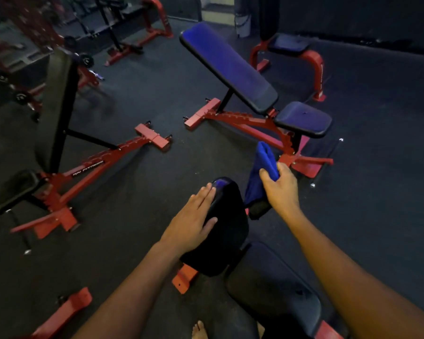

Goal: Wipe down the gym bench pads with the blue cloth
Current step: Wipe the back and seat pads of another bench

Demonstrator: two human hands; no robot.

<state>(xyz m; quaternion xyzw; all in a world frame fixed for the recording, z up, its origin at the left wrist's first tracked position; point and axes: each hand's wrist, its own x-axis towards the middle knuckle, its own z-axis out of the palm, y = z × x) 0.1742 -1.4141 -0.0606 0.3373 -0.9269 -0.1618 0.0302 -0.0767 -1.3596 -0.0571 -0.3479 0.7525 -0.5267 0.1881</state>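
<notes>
Dark rubber gym floor, several red-framed benches on it.

Landmark: upright back pad of the bench nearest you, long axis running away from you and tilted up.

Left hand: flat on the pad's left flank, fingers straight, holding nothing.

Right hand: just right of the pad's top end, grip closed round the blue cloth, which hangs beside the pad and may brush its edge.

Seat pad: below the back pad, toward you.

Judgement: your cloth hand sits nearer the top end; you need to carry it leftward onto the pad face.
</notes>
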